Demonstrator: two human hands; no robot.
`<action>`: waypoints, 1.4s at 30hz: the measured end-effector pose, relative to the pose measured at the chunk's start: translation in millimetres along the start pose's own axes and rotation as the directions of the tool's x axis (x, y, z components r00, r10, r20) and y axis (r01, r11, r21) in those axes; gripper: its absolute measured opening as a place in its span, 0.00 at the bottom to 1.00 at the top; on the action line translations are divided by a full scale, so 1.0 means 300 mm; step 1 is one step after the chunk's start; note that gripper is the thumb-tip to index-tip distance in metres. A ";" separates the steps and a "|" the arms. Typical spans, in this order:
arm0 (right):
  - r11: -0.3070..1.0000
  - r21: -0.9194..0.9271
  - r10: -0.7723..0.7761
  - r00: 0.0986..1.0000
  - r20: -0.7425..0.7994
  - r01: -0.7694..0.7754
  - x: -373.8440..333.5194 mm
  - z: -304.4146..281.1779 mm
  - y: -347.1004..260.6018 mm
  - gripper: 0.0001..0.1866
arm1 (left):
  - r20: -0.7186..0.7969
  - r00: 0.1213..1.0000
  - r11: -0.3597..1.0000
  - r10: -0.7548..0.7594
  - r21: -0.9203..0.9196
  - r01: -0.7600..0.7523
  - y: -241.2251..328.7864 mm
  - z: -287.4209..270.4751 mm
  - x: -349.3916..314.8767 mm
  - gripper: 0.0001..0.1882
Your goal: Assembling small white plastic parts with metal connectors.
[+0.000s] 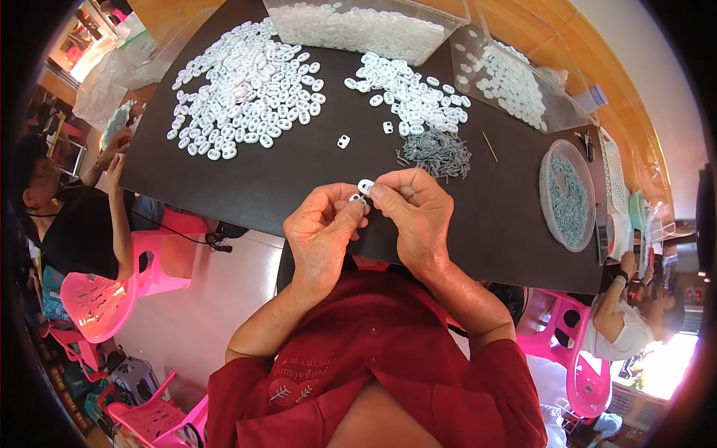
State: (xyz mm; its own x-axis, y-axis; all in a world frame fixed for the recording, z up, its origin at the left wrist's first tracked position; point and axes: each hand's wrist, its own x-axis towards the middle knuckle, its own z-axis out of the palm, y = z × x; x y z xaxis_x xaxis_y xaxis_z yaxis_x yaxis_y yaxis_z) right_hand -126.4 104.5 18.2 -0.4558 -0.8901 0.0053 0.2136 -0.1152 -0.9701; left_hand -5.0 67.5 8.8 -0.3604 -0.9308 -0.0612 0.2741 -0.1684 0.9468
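Sitting past the left edge of the dark table (291, 164) is a person in black (78, 235), near a pink chair (101, 306) below that same edge. On the table's left half spreads a big heap of white ovals (246, 97), each with holes through it.

Over the table's near edge, at its middle, I see the left hand (321, 235), fingers curled, thumb and fingertips pinched on a small white piece (356, 198). A squarish white piece (343, 141) lies loose on the table beyond that hand. Between the two hands, just above the small piece, is a white oval (365, 187); whether the two touch I can't tell. Along the table's far edge stands a clear box (442, 46) of white pieces. The right hand (422, 216), also over the near edge, grips the white oval between thumb and bent fingers, almost meeting the left.

Right of the table's middle are a smaller white heap (422, 97) and, against it, a pile of grey rods (441, 154), with a thin stick (490, 147) beside them. At the table's right end sit another clear box (571, 112) and a round tub (547, 201) of greyish rods.
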 end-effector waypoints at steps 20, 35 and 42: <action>0.960 -0.189 -0.182 0.974 0.137 0.206 -0.024 -0.010 0.031 0.04 | 0.024 0.991 0.986 0.134 -0.105 -0.131 -0.029 0.007 -0.015 0.14; 0.658 -0.513 -0.427 0.834 0.348 0.551 0.004 -0.029 0.001 0.19 | 0.013 0.999 0.984 0.038 -0.173 -0.035 0.004 -0.006 0.008 0.12; 0.520 -0.542 -0.535 0.746 0.395 0.660 0.013 -0.021 0.000 0.18 | 0.015 0.996 0.966 -0.093 -0.242 0.094 0.034 -0.010 0.006 0.11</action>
State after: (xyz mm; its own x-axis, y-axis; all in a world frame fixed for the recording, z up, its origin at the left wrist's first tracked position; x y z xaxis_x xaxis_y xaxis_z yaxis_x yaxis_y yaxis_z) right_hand -133.6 103.9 16.8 -0.1131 -0.7770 0.6192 -0.6584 -0.4081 -0.6324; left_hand -0.2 63.0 17.6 -0.3977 -0.9061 -0.1443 0.4466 -0.3286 0.8322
